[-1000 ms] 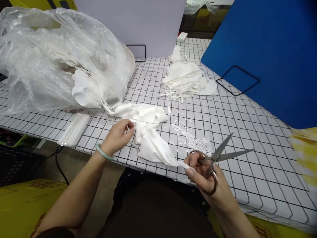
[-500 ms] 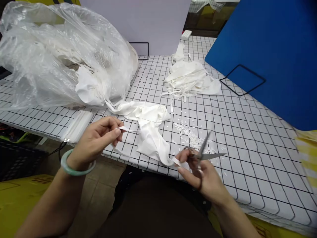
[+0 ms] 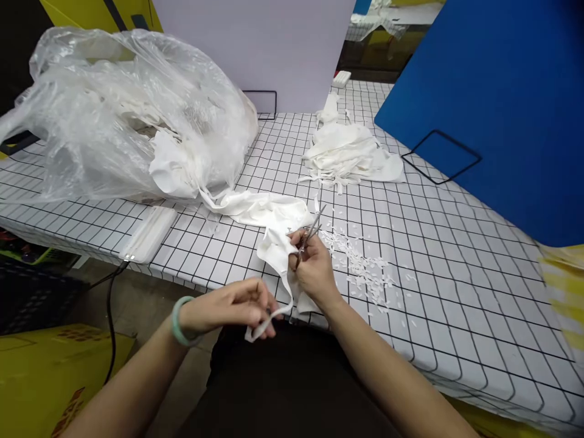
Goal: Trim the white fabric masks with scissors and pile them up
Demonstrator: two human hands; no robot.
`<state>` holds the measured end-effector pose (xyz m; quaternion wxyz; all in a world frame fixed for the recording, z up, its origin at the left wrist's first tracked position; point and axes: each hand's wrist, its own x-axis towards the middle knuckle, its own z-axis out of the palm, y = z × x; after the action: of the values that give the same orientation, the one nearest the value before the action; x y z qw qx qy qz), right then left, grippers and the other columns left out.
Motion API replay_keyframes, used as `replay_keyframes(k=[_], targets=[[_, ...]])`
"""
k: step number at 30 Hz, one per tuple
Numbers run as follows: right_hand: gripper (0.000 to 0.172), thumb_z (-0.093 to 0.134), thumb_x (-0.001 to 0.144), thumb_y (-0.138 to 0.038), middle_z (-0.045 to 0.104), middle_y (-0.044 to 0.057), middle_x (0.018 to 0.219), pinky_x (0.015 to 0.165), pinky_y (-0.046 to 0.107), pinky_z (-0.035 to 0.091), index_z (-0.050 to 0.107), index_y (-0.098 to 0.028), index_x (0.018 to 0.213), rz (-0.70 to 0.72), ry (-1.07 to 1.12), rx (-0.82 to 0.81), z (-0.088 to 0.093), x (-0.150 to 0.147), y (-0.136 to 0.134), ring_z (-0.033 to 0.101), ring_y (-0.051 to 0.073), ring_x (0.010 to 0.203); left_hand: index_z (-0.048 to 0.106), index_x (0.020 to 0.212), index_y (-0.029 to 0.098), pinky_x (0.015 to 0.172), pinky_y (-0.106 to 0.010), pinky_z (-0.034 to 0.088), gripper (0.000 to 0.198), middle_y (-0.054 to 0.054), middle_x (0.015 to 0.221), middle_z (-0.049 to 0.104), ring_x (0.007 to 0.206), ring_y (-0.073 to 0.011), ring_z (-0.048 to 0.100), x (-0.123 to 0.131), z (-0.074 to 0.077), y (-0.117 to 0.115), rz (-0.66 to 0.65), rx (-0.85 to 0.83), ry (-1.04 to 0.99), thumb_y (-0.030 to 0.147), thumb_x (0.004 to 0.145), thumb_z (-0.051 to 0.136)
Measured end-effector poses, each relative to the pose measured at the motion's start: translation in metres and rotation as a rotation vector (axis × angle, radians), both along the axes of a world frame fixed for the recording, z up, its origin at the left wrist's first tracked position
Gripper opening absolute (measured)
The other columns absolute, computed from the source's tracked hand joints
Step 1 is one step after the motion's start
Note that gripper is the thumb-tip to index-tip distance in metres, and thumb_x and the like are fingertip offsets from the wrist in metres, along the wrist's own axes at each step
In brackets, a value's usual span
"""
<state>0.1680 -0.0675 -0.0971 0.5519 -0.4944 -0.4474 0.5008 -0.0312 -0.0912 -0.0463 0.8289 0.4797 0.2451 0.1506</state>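
Looks partway along, gripping strip [image 3: 283,310] in left hand [image 3: 237,304] and scissors [image 3: 310,232] in right hand [image 3: 314,271] with curled fingers, over cloth [image 3: 267,210] at bag's [image 3: 194,64] near right, with snippets [image 3: 365,267] already cut farther right of bag, likely leaving more cloth [image 3: 171,164] inside bag and perhaps pile [image 3: 351,152] right of bag.

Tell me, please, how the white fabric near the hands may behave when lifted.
The white fabric is probably floppy: it lies in loose folds. It may be light, as the narrow strip at the left hand looks thin. Lifting might drag the tail near the clear plastic bag.
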Motion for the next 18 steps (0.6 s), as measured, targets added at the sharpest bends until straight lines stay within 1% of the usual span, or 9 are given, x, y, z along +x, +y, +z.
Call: replay_keyframes(k=[3,4,6,8,10,13,14,16,18], targets=[[0.027,0.063,0.062,-0.018,0.059,-0.001,0.092,0.064,0.027,0.048,0.050,-0.025,0.084,0.010,0.050,-0.028,0.015,0.006,-0.002,0.058,0.016,0.077,0.063,0.115,0.021,0.086,-0.037,0.057,0.034,-0.012,0.115,0.066,0.097,-0.0225,0.070,0.027,-0.019,0.000,0.294,-0.057,-0.052,0.035,0.086,0.071],[0.028,0.063,0.062,-0.018,0.059,-0.001,0.091,0.058,0.026,0.045,0.049,-0.025,0.085,0.012,0.054,-0.052,0.018,0.007,-0.003,0.056,0.014,0.070,0.065,0.114,0.019,0.087,-0.037,0.056,0.035,-0.012,0.112,0.067,0.096,-0.0220,0.069,0.035,-0.021,0.001,0.343,-0.034,-0.072,0.035,0.084,0.072],[0.029,0.064,0.062,-0.019,0.060,-0.001,0.093,0.057,0.027,0.045,0.048,-0.025,0.086,0.000,0.022,-0.067,0.020,0.011,-0.002,0.054,0.014,0.067,0.070,0.105,0.016,0.076,-0.031,0.055,0.029,-0.010,0.098,0.068,0.082,-0.0178,0.066,0.046,-0.018,0.002,0.416,0.018,-0.052,0.035,0.084,0.073],[0.029,0.065,0.064,-0.020,0.063,0.002,0.101,0.069,0.030,0.050,0.050,-0.024,0.087,-0.034,-0.069,-0.036,0.019,0.018,-0.001,0.060,0.018,0.083,0.073,0.098,0.014,0.059,-0.023,0.047,0.024,-0.007,0.085,0.066,0.066,-0.0115,0.058,0.049,-0.013,0.003,0.494,0.083,0.030,0.037,0.089,0.069],[0.030,0.068,0.067,-0.020,0.064,0.005,0.118,0.086,0.037,0.050,0.052,-0.024,0.092,-0.044,-0.180,-0.001,0.018,0.025,-0.002,0.059,0.023,0.107,0.074,0.094,0.014,0.052,-0.020,0.040,0.026,-0.005,0.079,0.064,0.061,-0.0089,0.052,0.048,-0.009,0.003,0.537,0.144,0.106,0.039,0.093,0.065],[0.033,0.074,0.074,-0.022,0.059,0.007,0.135,0.096,0.040,0.049,0.056,-0.026,0.102,0.141,-0.180,0.020,0.021,0.034,-0.009,0.056,0.025,0.119,0.075,0.093,0.015,0.052,-0.022,0.039,0.029,-0.005,0.077,0.064,0.061,-0.0100,0.051,0.044,-0.004,0.003,0.506,0.200,0.137,0.042,0.093,0.065],[0.031,0.076,0.076,-0.025,0.062,0.007,0.129,0.094,0.039,0.050,0.058,-0.025,0.101,0.236,-0.127,0.024,0.023,0.035,-0.012,0.059,0.024,0.114,0.075,0.093,0.016,0.053,-0.023,0.041,0.029,-0.004,0.076,0.063,0.062,-0.0106,0.051,0.044,-0.001,0.003,0.496,0.230,0.138,0.042,0.094,0.064],[0.029,0.081,0.074,-0.033,0.067,0.005,0.102,0.079,0.035,0.054,0.061,-0.023,0.093,0.348,-0.005,-0.013,0.024,0.032,-0.017,0.064,0.020,0.089,0.075,0.090,0.017,0.062,-0.026,0.047,0.029,-0.003,0.076,0.058,0.068,-0.0129,0.052,0.044,0.006,0.002,0.484,0.351,0.148,0.041,0.096,0.061],[0.036,0.085,0.069,-0.042,0.061,0.000,0.078,0.059,0.029,0.051,0.060,-0.022,0.084,0.302,0.089,-0.087,0.022,0.024,-0.020,0.057,0.015,0.065,0.074,0.086,0.018,0.077,-0.032,0.051,0.028,-0.005,0.084,0.055,0.081,-0.0170,0.054,0.048,0.013,0.002,0.532,0.545,0.183,0.038,0.097,0.058]])
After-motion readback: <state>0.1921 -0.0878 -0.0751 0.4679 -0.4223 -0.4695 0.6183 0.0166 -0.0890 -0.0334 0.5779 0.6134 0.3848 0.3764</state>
